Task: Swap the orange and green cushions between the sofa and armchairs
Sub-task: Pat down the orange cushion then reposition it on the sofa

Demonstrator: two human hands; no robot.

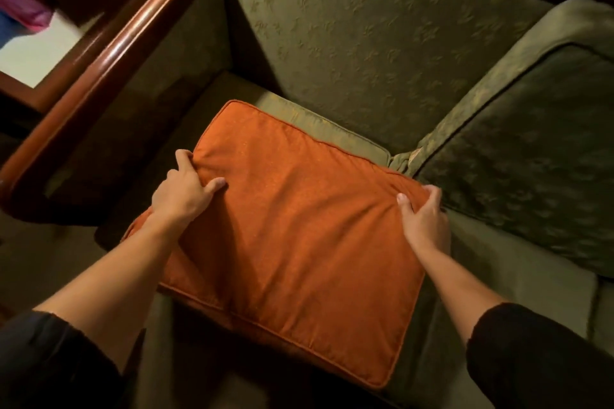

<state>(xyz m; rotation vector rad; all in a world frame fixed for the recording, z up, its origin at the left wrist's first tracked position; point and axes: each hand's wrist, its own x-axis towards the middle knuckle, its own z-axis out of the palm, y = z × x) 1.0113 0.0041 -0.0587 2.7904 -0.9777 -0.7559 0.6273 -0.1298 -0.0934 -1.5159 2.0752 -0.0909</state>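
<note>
On the green sofa seat (518, 279), beside the wooden armrest (109, 56), lies the orange cushion (299, 236); the left hand (182, 192) pinches its left edge; the right hand (425, 219) clasps its right corner; a green cushion (531, 149) leans just right.

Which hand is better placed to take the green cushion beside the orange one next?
Right. The right hand grips the orange cushion edge nearest the green cushion; the left hand holds the far edge.

Plain orange cushion (292, 236), leaf-patterned green sofa (382, 30)
</note>
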